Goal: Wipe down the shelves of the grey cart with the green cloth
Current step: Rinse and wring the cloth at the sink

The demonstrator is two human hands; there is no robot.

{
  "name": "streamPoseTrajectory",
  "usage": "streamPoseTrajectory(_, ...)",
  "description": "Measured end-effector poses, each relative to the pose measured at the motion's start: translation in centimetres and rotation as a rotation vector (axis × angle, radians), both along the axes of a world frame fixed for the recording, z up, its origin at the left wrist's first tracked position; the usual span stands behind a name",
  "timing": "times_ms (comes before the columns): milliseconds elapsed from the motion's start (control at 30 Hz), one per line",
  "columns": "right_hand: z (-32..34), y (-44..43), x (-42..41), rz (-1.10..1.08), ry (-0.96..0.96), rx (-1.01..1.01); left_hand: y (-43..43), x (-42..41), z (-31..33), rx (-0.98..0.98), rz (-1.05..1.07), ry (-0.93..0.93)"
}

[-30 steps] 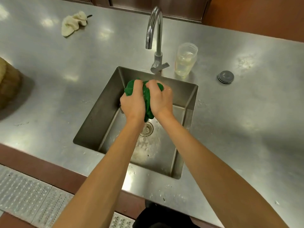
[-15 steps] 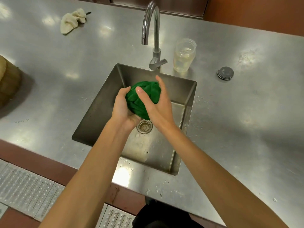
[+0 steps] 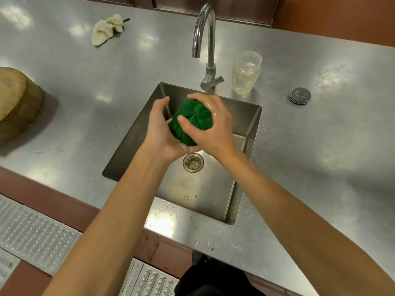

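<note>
The green cloth (image 3: 191, 121), bunched into a ball with no clear long axis, is held above the sink (image 3: 245, 133). It is cupped from below by the left hand (image 3: 162, 133) and covered by the right hand (image 3: 210, 124), whose fingers (image 3: 185, 121) are curled around it.

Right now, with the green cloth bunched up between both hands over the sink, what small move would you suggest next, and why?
Probably give the cloth one more squeeze over the sink. The left hand cups it from below and the right hand presses from above, so it is already balled up above the drain. No water runs from the tap, and the cart is not in view.
</note>
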State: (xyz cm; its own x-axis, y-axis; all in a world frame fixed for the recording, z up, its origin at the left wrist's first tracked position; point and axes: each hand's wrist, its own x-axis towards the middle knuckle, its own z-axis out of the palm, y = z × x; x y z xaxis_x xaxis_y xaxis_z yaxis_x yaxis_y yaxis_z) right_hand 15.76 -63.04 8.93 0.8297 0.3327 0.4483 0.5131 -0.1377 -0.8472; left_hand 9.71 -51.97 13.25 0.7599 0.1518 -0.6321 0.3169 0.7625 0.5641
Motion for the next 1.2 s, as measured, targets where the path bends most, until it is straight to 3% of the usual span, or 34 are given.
streamPoseTrajectory(100,0.8,0.9,-0.3,0.032,-0.145,-0.021,-1.3,0.5,0.1,0.055,0.034,-0.025)
streamPoseTrajectory(233,1.7,1.7,-0.3,-0.112,-0.060,-0.138,-2.6,1.6,-0.2,0.129,0.198,-0.109)
streamPoseTrajectory(333,1.9,2.4,0.1,-0.177,0.026,-0.217,-2.3,2.4,-0.4,0.300,0.347,-0.012)
streamPoseTrajectory(467,1.8,2.8,1.1,-0.128,0.242,-0.255,-1.5,3.3,-1.2,0.630,0.408,0.110)
streamPoseTrajectory(567,1.6,2.9,2.0,-0.064,0.483,-0.236,-1.1,3.5,-1.7,0.895,0.406,0.060)
streamPoseTrajectory(800,1.7,2.5,4.2,0.248,0.957,-0.218,-0.4,3.7,-1.8,1.290,0.286,-0.066)
streamPoseTrajectory(1000,0.3,1.5,4.3,0.379,1.226,-0.185,-0.2,3.4,-2.9,1.449,0.155,-0.097)
streamPoseTrajectory(1133,-0.4,1.4,3.8,0.373,1.203,-0.162,0.6,3.6,-3.6,1.465,0.137,-0.056)
streamPoseTrajectory(1200,-0.1,1.1,3.5,0.384,1.111,-0.202,1.3,3.4,-3.9,1.342,0.175,-0.010)
